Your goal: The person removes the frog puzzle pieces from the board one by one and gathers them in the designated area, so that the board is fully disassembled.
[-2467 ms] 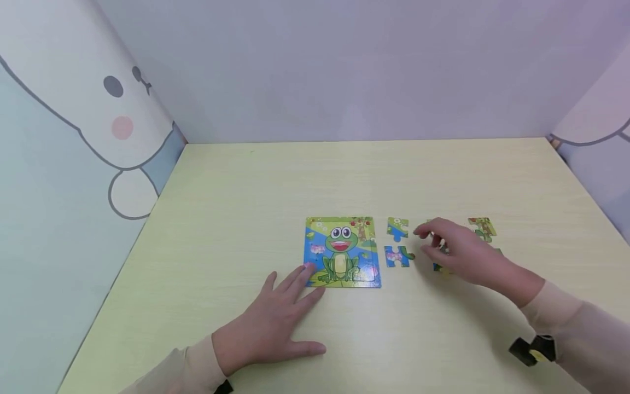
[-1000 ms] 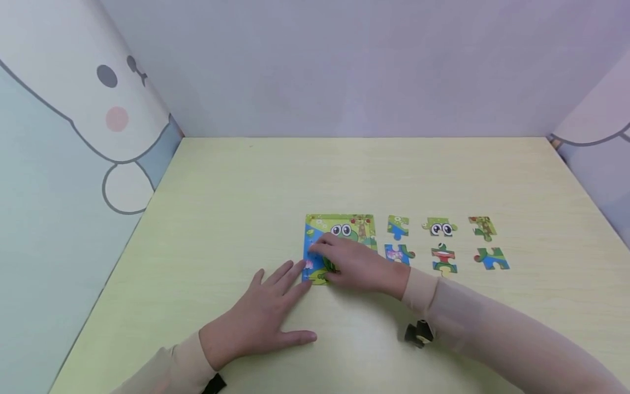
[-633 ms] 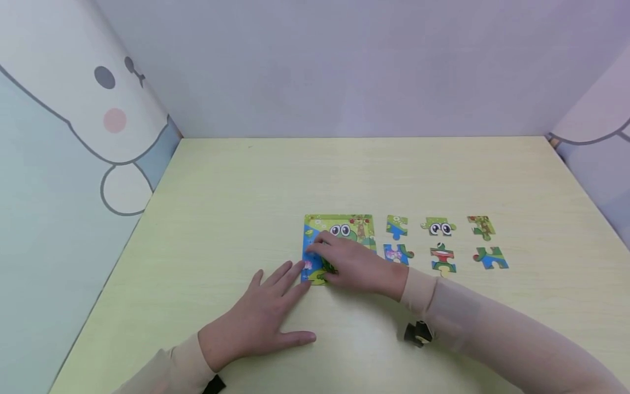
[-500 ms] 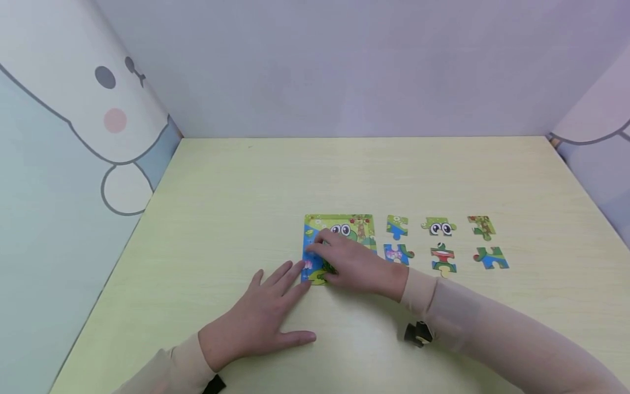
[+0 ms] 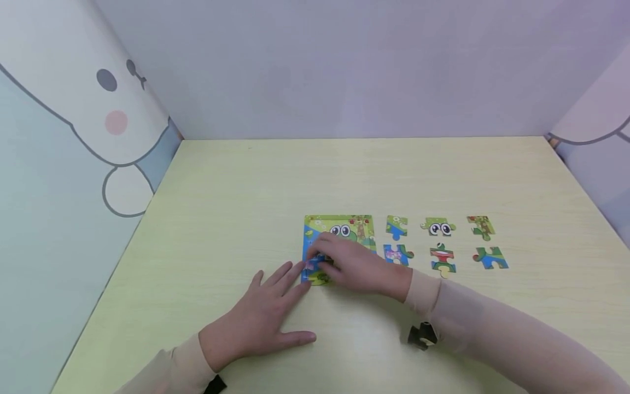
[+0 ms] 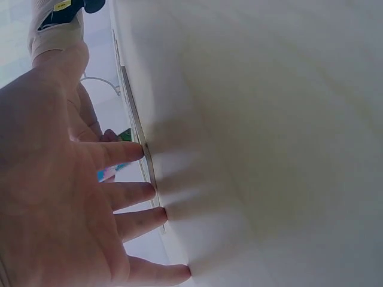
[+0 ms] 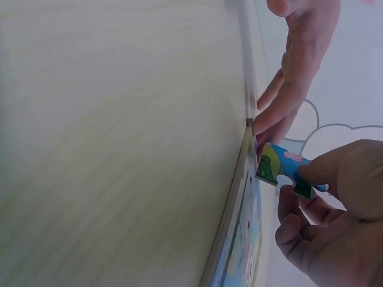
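Note:
A square frog puzzle board (image 5: 309,220) lies near the middle of the table. My left hand (image 5: 251,320) is spread flat, its fingertips at the board's lower left corner. Seen in the left wrist view, the straight fingers (image 6: 134,224) reach the board's edge. My right hand (image 5: 354,262) is over the board and covers much of the frog. Between its thumb and fingers it pinches a blue and green jigsaw piece (image 7: 269,164), tilted close over the board in the right wrist view.
Right of the board, loose jigsaw pieces lie in two rows: frog eyes (image 5: 439,227), a tree piece (image 5: 482,225), a red mouth piece (image 5: 443,257), a blue-green piece (image 5: 491,258) and two nearest the board, one with flowers (image 5: 396,253). A wall stands behind the table (image 5: 236,180).
My right hand has moved left from the loose pieces to the board, and its thumb has shifted up over the last half second. My left hand has slid slightly left.

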Available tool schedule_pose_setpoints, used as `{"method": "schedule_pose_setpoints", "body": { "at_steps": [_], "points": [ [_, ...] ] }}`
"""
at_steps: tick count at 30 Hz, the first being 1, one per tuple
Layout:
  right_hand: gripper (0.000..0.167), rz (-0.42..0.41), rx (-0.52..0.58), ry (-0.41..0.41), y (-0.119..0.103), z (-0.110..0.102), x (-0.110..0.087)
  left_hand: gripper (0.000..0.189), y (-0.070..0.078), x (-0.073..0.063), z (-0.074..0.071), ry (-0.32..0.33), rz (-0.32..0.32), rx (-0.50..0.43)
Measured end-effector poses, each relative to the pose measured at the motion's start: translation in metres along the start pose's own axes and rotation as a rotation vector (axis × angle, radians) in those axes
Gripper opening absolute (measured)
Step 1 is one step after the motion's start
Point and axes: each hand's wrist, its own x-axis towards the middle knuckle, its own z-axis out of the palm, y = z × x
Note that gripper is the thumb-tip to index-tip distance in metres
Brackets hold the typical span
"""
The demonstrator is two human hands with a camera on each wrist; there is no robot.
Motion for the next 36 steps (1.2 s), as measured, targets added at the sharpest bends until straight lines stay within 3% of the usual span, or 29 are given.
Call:
{"method": "schedule_pose_setpoints", "body": {
  "at_steps": [9,17,24,32,36],
  "points": [
    [0.02,0.141,0.023,0.004,0.014,-0.032,-0.035,0.087,0.001,0.001,0.0,-0.017,-0.018,-0.018],
    [0.02,0.24,-0.005,-0.055,0.03,-0.057,-0.077,0.088,0.001,0.001,-0.001,-0.037,-0.035,-0.029],
    [0.021,0.319,-0.018,-0.088,0.039,-0.056,-0.101,0.088,0.001,0.0,-0.001,-0.041,-0.038,-0.027],
    [0.022,0.312,-0.016,-0.071,0.041,-0.048,-0.11,0.088,0.0,0.0,-0.001,-0.047,-0.044,-0.03],
    [0.023,0.297,-0.067,-0.061,0.04,-0.047,-0.11,0.088,0.0,0.0,-0.001,-0.052,-0.048,-0.029]
  ]
}}
